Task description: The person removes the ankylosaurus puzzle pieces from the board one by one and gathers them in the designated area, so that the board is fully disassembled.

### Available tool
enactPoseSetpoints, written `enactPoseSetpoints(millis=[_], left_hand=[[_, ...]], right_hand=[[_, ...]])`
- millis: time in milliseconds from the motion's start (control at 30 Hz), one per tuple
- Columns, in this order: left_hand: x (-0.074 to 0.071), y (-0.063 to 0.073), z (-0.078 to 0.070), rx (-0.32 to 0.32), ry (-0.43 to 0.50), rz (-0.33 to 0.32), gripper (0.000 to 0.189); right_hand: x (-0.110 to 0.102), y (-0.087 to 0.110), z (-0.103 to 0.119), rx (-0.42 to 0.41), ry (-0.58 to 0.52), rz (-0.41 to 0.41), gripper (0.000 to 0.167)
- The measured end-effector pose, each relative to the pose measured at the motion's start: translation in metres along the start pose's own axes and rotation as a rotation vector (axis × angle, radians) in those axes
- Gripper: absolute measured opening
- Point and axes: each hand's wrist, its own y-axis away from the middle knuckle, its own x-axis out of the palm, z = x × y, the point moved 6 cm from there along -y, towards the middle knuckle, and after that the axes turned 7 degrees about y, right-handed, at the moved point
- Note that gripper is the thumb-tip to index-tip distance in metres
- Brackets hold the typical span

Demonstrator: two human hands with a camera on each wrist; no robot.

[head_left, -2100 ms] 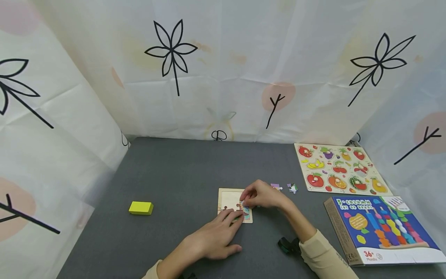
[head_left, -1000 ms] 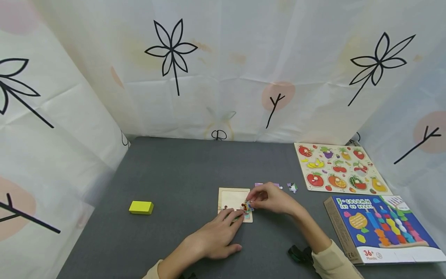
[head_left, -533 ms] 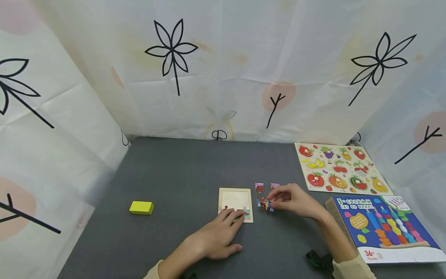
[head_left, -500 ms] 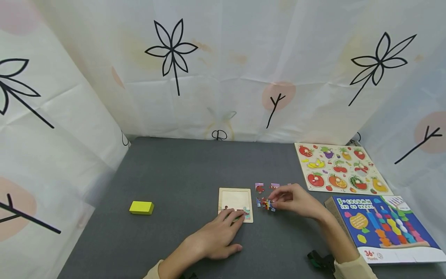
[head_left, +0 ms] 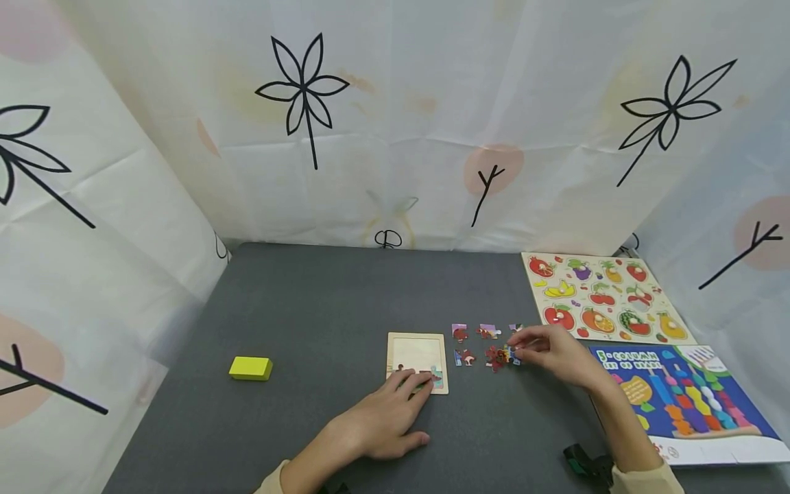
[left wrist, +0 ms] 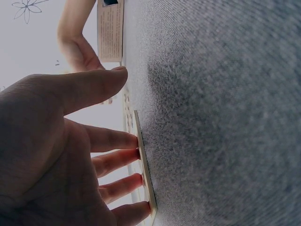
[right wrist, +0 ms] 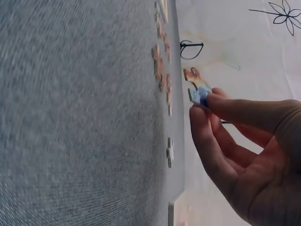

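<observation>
My right hand (head_left: 555, 353) pinches a small colourful jigsaw piece (right wrist: 200, 89) between thumb and fingertips, raised off the table in the right wrist view. Several loose jigsaw pieces (head_left: 465, 357) lie to its left and behind it, one with a reddish-brown print right beside the held piece. Fingers fairly straight, my left hand (head_left: 385, 418) rests on the near part of a small wooden puzzle tray (head_left: 416, 343). Some printed pieces (head_left: 437, 376) sit in the tray's near side, partly hidden by those fingers; its far part is bare pale wood.
A yellow block (head_left: 250, 368) lies at the left of the grey table (head_left: 321, 302). At the right stand a fruit puzzle board (head_left: 607, 298) and a blue toy box (head_left: 685, 391), partly behind my right forearm. White printed cloth (head_left: 432, 103) surrounds the table.
My right hand has moved right from the tray, carrying the jigsaw piece away past the loose pieces, which are now uncovered. My left hand has stayed on the tray.
</observation>
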Motion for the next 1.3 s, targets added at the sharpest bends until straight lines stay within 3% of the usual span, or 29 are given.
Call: enactPoseSetpoints(millis=[400,1300], left_hand=[[0.000,0.000,0.000,0.000,-0.003,-0.007,0.079],[0.002,-0.001,0.002,-0.004,0.001,-0.017,0.079]], right_hand=[[0.002,0.000,-0.013,0.098,0.087,-0.009,0.014],[-0.003,0.010,-0.025,0.161,0.160,-0.042,0.015]])
